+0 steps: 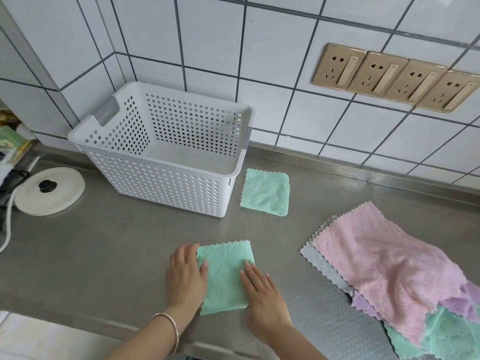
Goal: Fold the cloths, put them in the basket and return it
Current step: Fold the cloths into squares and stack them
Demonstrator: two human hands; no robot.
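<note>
At the far left of the steel bench (104, 255) we saw a round white lid (49, 190) with a black knob lying flat, and a white cord (7, 224) trailing beside it. Right of the lid stood the white perforated basket (166, 178), upright against the tiled wall (259, 61), with nothing visible inside it. Just beside its right lower corner lay a folded green cloth (265, 192), flat on the bench and apart from our hands.

Nearer to us, a second green cloth (224, 274) lay folded into a narrow rectangle. Our left hand (187, 276), with a bangle (168, 331) on its wrist, rested on the cloth's left edge, its grip loose, the fingers flat and spread rather than curled round the fabric. Our right hand (265, 294) pressed on the cloth's right lower part, its grip likewise apart, fingers straight and lying on top.

Further right, a heap of unfolded cloths spread across the bench: a pink cloth (384, 268) on top, a grey cloth (324, 266) showing beneath its left edge, with purple and green ones at the lower right corner. Above, on the wall, sat a row of four gold sockets (394, 76).
</note>
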